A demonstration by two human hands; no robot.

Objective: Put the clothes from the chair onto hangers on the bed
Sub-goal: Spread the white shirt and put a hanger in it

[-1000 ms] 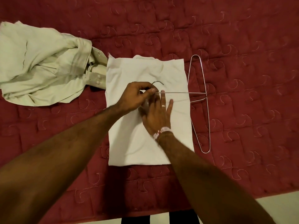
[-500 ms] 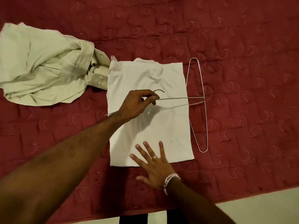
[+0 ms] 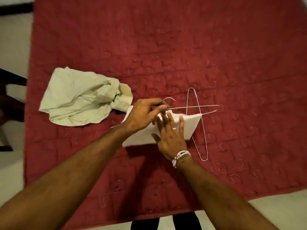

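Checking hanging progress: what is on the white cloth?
The right hand rests flat on the folded white cloth; the left hand holds the wire hanger by its hook over the far edge. The fold's inside is hidden.

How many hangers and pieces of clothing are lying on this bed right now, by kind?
Wire hangers: 2, one held, one lying flat
Pale green shirt: 1
White cloth: 1
Total: 4
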